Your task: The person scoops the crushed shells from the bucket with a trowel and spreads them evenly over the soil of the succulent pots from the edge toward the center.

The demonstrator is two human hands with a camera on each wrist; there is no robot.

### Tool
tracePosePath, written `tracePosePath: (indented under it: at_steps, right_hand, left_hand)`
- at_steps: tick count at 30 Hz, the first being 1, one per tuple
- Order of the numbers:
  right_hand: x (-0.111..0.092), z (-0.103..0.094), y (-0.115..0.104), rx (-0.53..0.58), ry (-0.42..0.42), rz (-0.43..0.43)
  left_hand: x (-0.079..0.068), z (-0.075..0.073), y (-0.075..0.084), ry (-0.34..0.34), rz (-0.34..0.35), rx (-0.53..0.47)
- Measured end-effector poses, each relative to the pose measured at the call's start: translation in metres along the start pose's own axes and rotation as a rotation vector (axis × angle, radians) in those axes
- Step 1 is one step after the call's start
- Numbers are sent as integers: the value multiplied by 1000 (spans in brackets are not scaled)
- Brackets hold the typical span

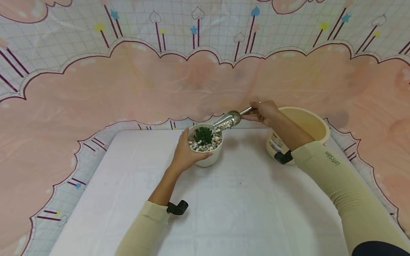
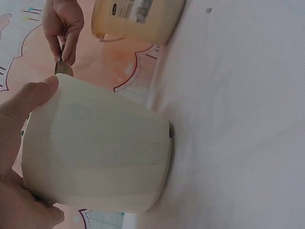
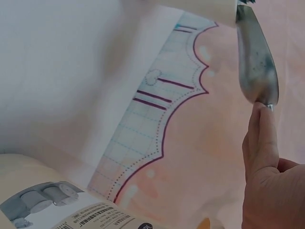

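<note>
My left hand (image 1: 185, 153) grips a white faceted plant pot (image 1: 209, 160), thumb and fingers spread round its side near the rim. Inside the pot sits a dark green succulent (image 1: 203, 135) surrounded by small mixed-colour pebbles (image 1: 209, 146). With my right hand (image 1: 265, 111) I hold the handle of a shiny metal scoop (image 1: 231, 118), which slants down toward the pot. Pebbles lie in the scoop, and its tip is right at the pot's right rim. The left wrist view shows the pot's wall (image 2: 105, 138) large, with most of the scoop hidden behind it.
A cream bucket (image 1: 321, 133) with a printed label stands at the right, partly behind my right forearm. The white-covered table (image 1: 224, 209) ends just behind the pot. Beyond it hangs a pink patterned cloth (image 1: 153, 89). One small pebble (image 2: 208, 10) lies on the tabletop.
</note>
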State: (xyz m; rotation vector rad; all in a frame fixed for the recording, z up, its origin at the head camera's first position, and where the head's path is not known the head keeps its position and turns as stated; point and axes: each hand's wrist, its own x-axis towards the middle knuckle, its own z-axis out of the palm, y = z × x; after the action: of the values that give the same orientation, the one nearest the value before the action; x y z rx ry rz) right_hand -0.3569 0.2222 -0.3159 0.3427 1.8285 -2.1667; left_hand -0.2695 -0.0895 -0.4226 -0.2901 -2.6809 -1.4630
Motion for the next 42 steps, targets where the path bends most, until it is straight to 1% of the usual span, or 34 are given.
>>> tracePosePath:
  at_steps: [4,9,14,17,20,23,28,37,42]
  right_hand:
    - [0,1,0,-3,-10,3]
    - [0,1,1,-11,-20,12]
    - [-1,1,3,-19,-27,18]
    - [-1,1,4,-34,-42,12]
    - [-1,1,4,-43,-60,6]
    - [-1,2,4,-43,-67,6]
    - [-2,2,4,-28,-51,9]
    - [-2,2,3,-19,-29,-19]
    - [-2,3,2,-26,-30,-27]
  left_hand:
    - [0,-1,0,-14,-2,3]
    - [-1,-1,1,-11,-8,-14]
    - [-7,4,6,22,-66,-12]
    - [-9,7,8,50,-86,1]
    - [-9,8,9,72,-82,14]
    - [-9,7,9,76,-75,20]
    - [-6,4,8,46,-50,9]
    - [-1,-6,0,-56,-16,-7]
    - [0,-10,2,-71,-18,-11]
